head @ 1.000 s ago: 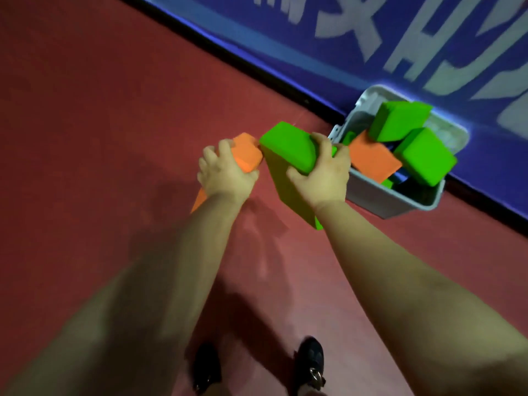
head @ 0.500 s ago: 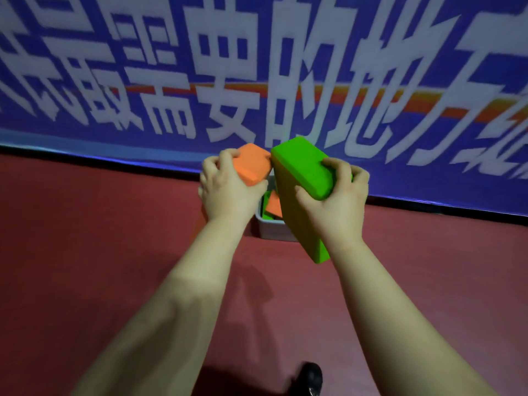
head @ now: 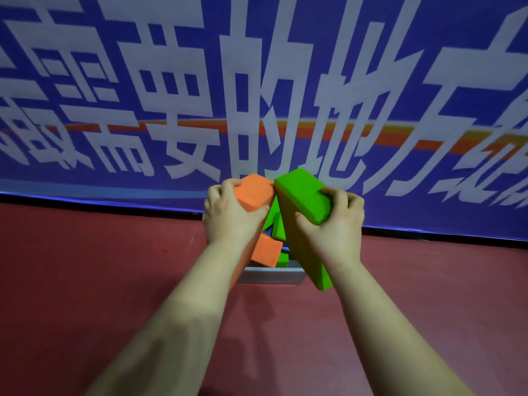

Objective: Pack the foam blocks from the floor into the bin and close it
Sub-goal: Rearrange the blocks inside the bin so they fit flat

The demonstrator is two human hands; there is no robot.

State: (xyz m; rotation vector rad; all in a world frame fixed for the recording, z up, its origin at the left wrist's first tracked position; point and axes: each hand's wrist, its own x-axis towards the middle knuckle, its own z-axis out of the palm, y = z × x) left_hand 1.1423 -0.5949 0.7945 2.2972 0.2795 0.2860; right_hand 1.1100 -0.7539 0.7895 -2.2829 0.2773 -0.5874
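Observation:
My left hand [head: 228,215] grips an orange foam block [head: 253,192] by its top end. My right hand [head: 331,227] grips a long green foam block [head: 303,195], tilted with its lower end pointing down and right. The two blocks touch at their upper corners. Both hang above a grey bin [head: 271,275] on the floor, of which only the near wall shows between my forearms. Inside the bin I see an orange block [head: 267,250] and green blocks [head: 278,228]. No lid is in view.
The bin stands on a red floor [head: 100,281] against a blue banner wall [head: 171,81] with large white characters and an orange stripe. A dark strip runs along the foot of the wall.
The view has swung from the side of the bin to face the wall. Both hands have carried their blocks closer over the bin, still gripping them.

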